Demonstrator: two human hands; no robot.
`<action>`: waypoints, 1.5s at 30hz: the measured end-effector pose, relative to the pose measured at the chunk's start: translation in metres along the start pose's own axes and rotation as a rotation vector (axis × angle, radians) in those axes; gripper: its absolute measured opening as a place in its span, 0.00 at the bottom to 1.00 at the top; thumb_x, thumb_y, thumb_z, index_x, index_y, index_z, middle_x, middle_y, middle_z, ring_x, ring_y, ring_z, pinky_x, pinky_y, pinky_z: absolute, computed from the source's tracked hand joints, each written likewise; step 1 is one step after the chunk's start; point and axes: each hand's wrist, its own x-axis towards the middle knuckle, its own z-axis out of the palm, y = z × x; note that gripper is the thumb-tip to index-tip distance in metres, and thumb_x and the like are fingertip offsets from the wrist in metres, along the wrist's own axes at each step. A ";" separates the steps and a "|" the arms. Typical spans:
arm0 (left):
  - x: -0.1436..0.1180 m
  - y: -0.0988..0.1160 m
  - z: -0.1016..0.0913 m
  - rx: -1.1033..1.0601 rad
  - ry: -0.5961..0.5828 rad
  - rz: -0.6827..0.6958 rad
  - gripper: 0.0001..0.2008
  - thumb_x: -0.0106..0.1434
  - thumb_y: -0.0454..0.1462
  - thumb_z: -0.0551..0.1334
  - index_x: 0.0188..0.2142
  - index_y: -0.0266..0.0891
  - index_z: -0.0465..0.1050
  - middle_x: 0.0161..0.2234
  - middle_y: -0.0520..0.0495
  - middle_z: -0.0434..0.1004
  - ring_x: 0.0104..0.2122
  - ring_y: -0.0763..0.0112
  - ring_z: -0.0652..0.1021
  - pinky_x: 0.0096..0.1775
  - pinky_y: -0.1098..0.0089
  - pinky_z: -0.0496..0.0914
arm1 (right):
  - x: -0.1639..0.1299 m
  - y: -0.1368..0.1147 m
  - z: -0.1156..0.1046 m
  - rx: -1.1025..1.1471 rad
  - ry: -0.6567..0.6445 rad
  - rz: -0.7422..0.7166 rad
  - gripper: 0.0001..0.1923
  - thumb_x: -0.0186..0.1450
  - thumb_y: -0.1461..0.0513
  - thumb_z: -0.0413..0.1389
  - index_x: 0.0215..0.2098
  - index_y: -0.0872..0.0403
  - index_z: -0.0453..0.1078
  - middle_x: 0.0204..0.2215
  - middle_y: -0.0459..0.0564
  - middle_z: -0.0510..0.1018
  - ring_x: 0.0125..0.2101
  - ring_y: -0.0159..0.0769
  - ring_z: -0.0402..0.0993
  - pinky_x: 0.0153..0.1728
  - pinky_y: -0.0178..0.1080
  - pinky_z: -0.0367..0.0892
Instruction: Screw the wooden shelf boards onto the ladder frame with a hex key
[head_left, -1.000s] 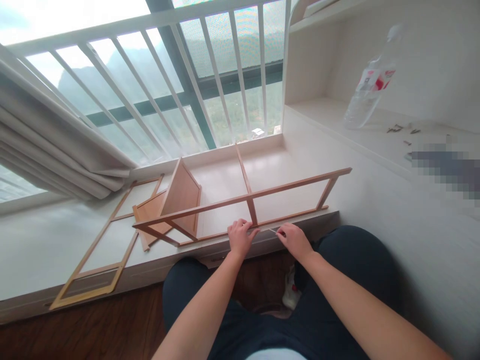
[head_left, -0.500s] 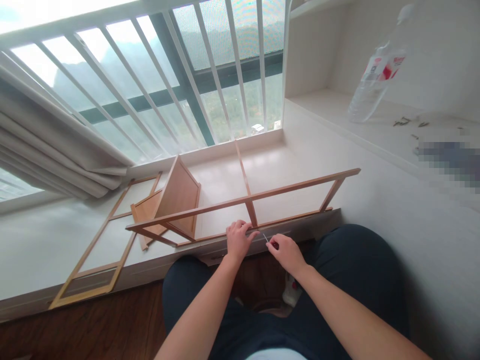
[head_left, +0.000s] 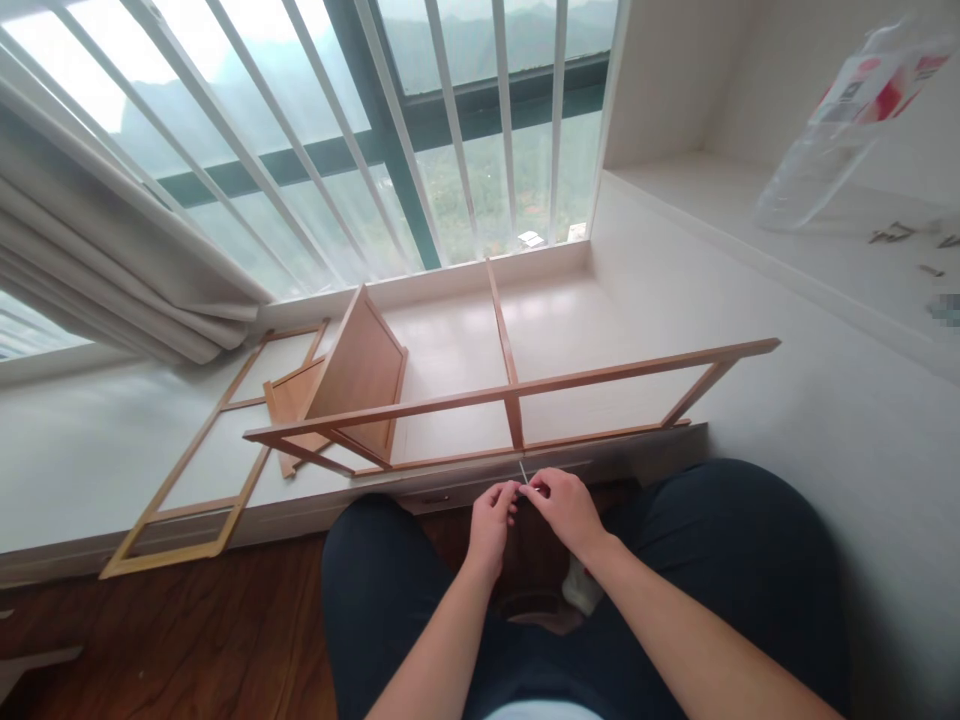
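My right hand (head_left: 568, 508) is closed round a thin metal rod (head_left: 524, 474), whose bare tip points up and away from me; its other end is hidden in my fingers. My left hand (head_left: 491, 522) is beside it, fingertips pinched together and meeting the right hand's fingers. Whatever the left fingers hold, if anything, is too small to make out. Just beyond both hands, a wooden frame (head_left: 435, 407) stands on the white ledge (head_left: 442, 345), its near rail along the ledge's front edge.
Left on the ledge are a wooden panel (head_left: 367, 375) standing upright and a ladder-like wooden frame (head_left: 178, 455) jutting over the edge. A plastic bottle (head_left: 817, 165) and several small metal pieces (head_left: 891, 233) sit on the right shelf. A barred window and curtain (head_left: 97, 210) are behind.
My left hand has come off the frame's near rail and drawn back to meet my right hand. The right hand still holds the rod. The view has shifted slightly.
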 end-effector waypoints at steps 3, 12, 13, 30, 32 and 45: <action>0.005 0.000 0.009 -0.182 -0.039 -0.108 0.25 0.50 0.54 0.72 0.34 0.34 0.81 0.28 0.47 0.75 0.26 0.77 0.70 0.25 0.78 0.60 | 0.000 -0.002 0.001 -0.054 -0.015 -0.009 0.12 0.66 0.57 0.59 0.27 0.52 0.74 0.27 0.48 0.80 0.28 0.36 0.72 0.31 0.36 0.58; 0.012 0.016 0.014 -0.240 -0.118 -0.287 0.23 0.46 0.51 0.76 0.34 0.36 0.80 0.25 0.51 0.73 0.26 0.78 0.69 0.27 0.77 0.60 | 0.002 -0.001 0.001 -0.200 -0.016 -0.030 0.12 0.67 0.58 0.58 0.25 0.52 0.72 0.27 0.47 0.79 0.28 0.35 0.72 0.30 0.36 0.55; 0.012 0.016 0.014 -0.238 -0.130 -0.300 0.23 0.45 0.51 0.76 0.33 0.36 0.79 0.25 0.51 0.73 0.25 0.79 0.69 0.28 0.77 0.60 | 0.003 -0.001 0.002 -0.213 -0.018 -0.049 0.12 0.67 0.59 0.58 0.26 0.52 0.72 0.27 0.47 0.79 0.28 0.35 0.72 0.30 0.36 0.56; 0.014 0.019 0.013 -0.270 -0.169 -0.325 0.23 0.45 0.50 0.77 0.30 0.36 0.75 0.25 0.52 0.72 0.25 0.78 0.70 0.31 0.73 0.62 | 0.001 -0.004 0.001 -0.106 -0.050 -0.014 0.10 0.64 0.57 0.62 0.27 0.51 0.71 0.26 0.45 0.78 0.28 0.35 0.72 0.30 0.36 0.56; 0.016 0.018 0.014 -0.270 -0.170 -0.323 0.22 0.46 0.49 0.76 0.30 0.35 0.75 0.26 0.51 0.74 0.26 0.77 0.71 0.32 0.73 0.63 | 0.000 -0.005 -0.001 -0.039 -0.074 0.036 0.12 0.64 0.54 0.61 0.27 0.51 0.71 0.24 0.44 0.77 0.27 0.34 0.71 0.29 0.35 0.56; 0.017 0.019 0.020 -0.309 -0.133 -0.307 0.21 0.44 0.47 0.77 0.30 0.36 0.76 0.28 0.49 0.77 0.29 0.73 0.75 0.32 0.72 0.65 | -0.001 -0.008 -0.006 -0.079 -0.080 0.054 0.13 0.68 0.51 0.57 0.31 0.50 0.73 0.25 0.45 0.78 0.27 0.35 0.71 0.28 0.35 0.53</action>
